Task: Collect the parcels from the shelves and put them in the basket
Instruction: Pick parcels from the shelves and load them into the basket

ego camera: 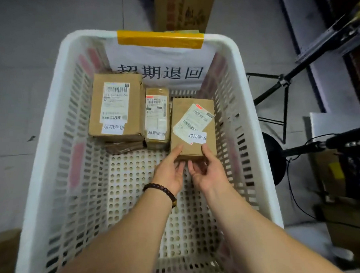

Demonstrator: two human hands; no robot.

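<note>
A white slatted plastic basket (49, 100) stands on the floor below me. Inside, at its far end, lie three cardboard parcels with white labels: a large one (116, 106) at the left on a flatter dark parcel (125, 148), a narrow taped one (156, 117) in the middle, and a brown box (193, 128) at the right. Both my hands hold the near end of that right box, thumbs on its top and fingers under it. My left hand (170, 170), with a bead bracelet, grips its left corner. My right hand (207, 169) grips its right corner.
A white paper sign with yellow tape (160, 39) hangs over the basket's far wall. A cardboard carton (182, 9) stands behind the basket. A black tripod stand (281, 93) and cables are at the right, beside shelving (334, 36). Grey floor lies to the left.
</note>
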